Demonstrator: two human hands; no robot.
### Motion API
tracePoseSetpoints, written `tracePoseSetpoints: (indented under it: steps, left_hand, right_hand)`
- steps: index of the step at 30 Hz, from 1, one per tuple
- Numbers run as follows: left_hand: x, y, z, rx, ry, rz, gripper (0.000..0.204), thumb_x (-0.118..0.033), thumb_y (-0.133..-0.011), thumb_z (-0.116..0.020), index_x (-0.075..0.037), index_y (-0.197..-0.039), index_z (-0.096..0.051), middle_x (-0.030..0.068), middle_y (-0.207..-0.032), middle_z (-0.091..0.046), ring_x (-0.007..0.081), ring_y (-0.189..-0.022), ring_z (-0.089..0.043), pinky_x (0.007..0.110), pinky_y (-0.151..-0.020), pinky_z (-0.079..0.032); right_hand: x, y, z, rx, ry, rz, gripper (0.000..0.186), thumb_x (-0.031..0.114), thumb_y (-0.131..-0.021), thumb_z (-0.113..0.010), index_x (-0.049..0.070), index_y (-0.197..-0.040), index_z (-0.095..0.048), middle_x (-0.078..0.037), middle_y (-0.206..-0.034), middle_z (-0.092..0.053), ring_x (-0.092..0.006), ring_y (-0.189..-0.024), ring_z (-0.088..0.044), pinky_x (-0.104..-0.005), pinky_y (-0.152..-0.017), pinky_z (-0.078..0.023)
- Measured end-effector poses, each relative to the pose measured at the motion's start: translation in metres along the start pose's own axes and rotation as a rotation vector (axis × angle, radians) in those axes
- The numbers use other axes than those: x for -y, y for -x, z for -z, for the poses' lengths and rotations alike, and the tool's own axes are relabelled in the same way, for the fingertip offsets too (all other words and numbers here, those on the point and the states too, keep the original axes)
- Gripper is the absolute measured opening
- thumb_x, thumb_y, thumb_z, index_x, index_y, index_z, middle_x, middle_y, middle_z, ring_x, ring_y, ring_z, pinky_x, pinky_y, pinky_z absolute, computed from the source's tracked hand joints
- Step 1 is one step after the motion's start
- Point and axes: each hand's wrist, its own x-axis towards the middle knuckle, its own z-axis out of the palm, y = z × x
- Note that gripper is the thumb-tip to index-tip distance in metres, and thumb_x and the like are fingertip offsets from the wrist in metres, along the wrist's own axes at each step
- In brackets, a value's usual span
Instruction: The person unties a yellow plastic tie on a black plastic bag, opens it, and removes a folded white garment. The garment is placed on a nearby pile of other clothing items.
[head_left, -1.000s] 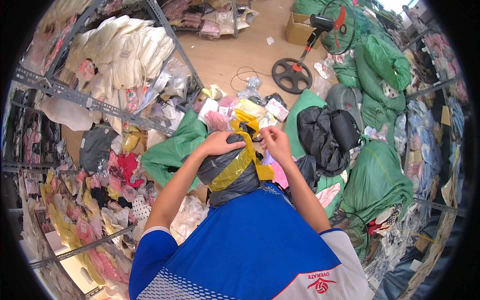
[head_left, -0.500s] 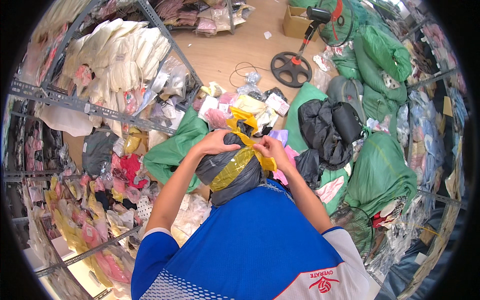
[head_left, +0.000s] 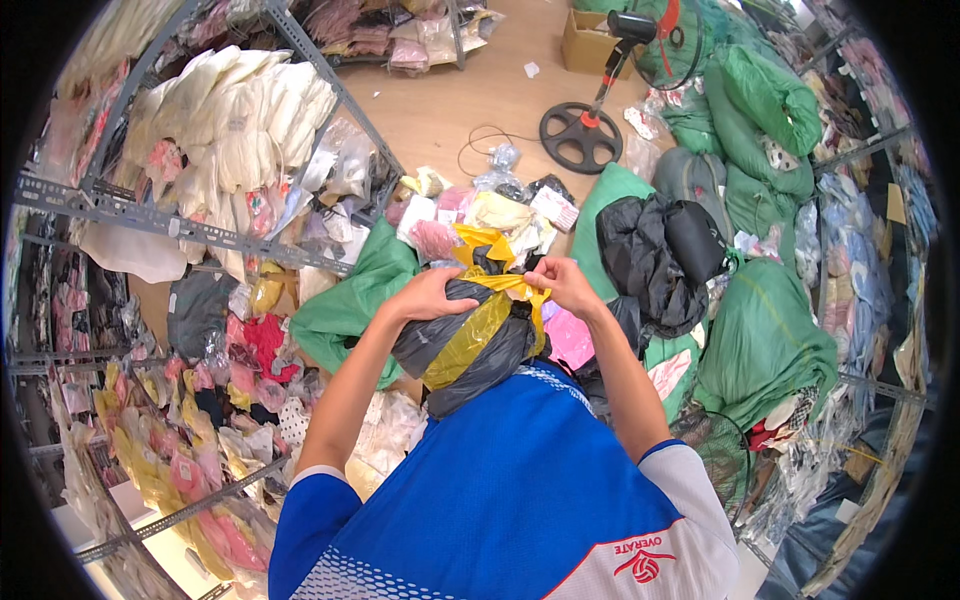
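Observation:
A bulging dark grey plastic bundle (head_left: 450,350) wrapped with yellow plastic lies against the front of my blue shirt. My left hand (head_left: 430,293) grips its upper left side, thumb across the dark plastic. My right hand (head_left: 554,283) pinches a crumpled yellow plastic strip (head_left: 515,288) at the top right of the bundle. Above them, loose yellow flaps (head_left: 487,241) stand up from the bundle's top. Pink plastic (head_left: 570,340) shows to the right of the bundle, partly behind my right forearm.
Metal shelves (head_left: 180,225) crowded with bagged garments stand left and right. Piled bags and garments (head_left: 440,235) lie ahead. Green sacks (head_left: 765,350) and black bags (head_left: 650,260) lie at right. A pedestal fan (head_left: 580,138) with a cable and a cardboard box (head_left: 585,45) are at the back.
My right hand has closed on the yellow strip and drawn it up and to the right. My left hand stays on the bundle's upper left.

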Motion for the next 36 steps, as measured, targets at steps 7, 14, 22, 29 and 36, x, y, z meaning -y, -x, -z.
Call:
tracePoseSetpoints:
  steps: [7,14,22,29,36]
  left_hand:
    - [0.01,0.001,-0.013,-0.172,-0.075,-0.013,0.074,-0.055,-0.08,-0.082,0.001,-0.127,-0.068,0.0219,-0.115,-0.074,0.0338,-0.108,-0.072,0.042,-0.094,-0.054]
    - [0.005,-0.029,-0.014,-0.081,-0.16,-0.064,0.077,-0.067,-0.073,-0.077,-0.008,-0.123,-0.072,0.022,-0.116,-0.074,0.0382,-0.109,-0.071,0.045,-0.096,-0.055]
    - [-0.03,-0.017,0.004,-0.063,-0.211,-0.088,0.077,-0.069,-0.08,-0.072,-0.004,-0.12,-0.071,0.0241,-0.108,-0.075,0.0414,-0.101,-0.072,0.048,-0.09,-0.056]
    - [-0.037,-0.014,0.007,-0.053,-0.189,-0.114,0.075,-0.067,-0.083,-0.072,-0.004,-0.124,-0.07,0.0238,-0.106,-0.075,0.0403,-0.098,-0.073,0.046,-0.088,-0.056]
    - [-0.033,-0.015,0.006,-0.078,-0.19,-0.17,0.081,-0.067,-0.083,-0.073,-0.002,-0.131,-0.064,0.0257,-0.112,-0.073,0.0417,-0.103,-0.072,0.047,-0.09,-0.055]
  right_hand:
    - [0.036,0.017,-0.019,-0.052,-0.263,0.141,0.023,0.027,-0.107,-0.062,0.004,-0.108,-0.068,-0.001,-0.093,-0.068,-0.0096,-0.086,-0.064,-0.0298,-0.078,-0.053]
    - [0.082,0.011,-0.06,-0.246,0.806,0.459,0.025,0.026,-0.083,-0.08,0.007,-0.097,-0.072,-0.015,-0.094,-0.069,-0.0369,-0.089,-0.069,-0.0457,-0.078,-0.055]
    - [0.091,-0.008,-0.044,-0.236,0.546,0.5,0.014,0.016,-0.083,-0.082,0.003,-0.087,-0.077,-0.012,-0.084,-0.073,-0.0271,-0.074,-0.072,-0.0373,-0.069,-0.056]
    - [0.072,-0.028,-0.035,-0.193,0.312,0.303,0.014,0.014,-0.088,-0.081,0.001,-0.093,-0.079,-0.011,-0.083,-0.078,-0.0155,-0.075,-0.073,-0.0308,-0.07,-0.057]
    - [0.036,-0.051,-0.026,-0.174,0.191,0.236,0.015,0.015,-0.091,-0.08,0.001,-0.094,-0.077,-0.009,-0.082,-0.077,-0.0119,-0.075,-0.07,-0.0296,-0.07,-0.056]
